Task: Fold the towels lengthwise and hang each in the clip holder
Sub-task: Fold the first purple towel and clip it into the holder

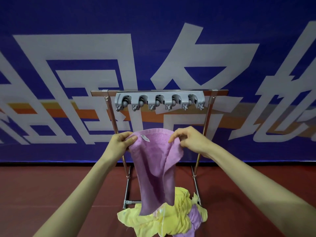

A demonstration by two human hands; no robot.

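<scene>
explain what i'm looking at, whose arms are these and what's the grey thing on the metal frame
There is no machine here: one camera worn on a person's head looks forward and down at their bare arms. The left hand and right hand each pinch the top edge of a purple towel, which hangs down between them. Behind it a metal stand carries a grey clip holder; no towel hangs in it yet. On the red floor below lies a heap of yellow and purple towels. A blue banner with large white characters fills the background.
</scene>
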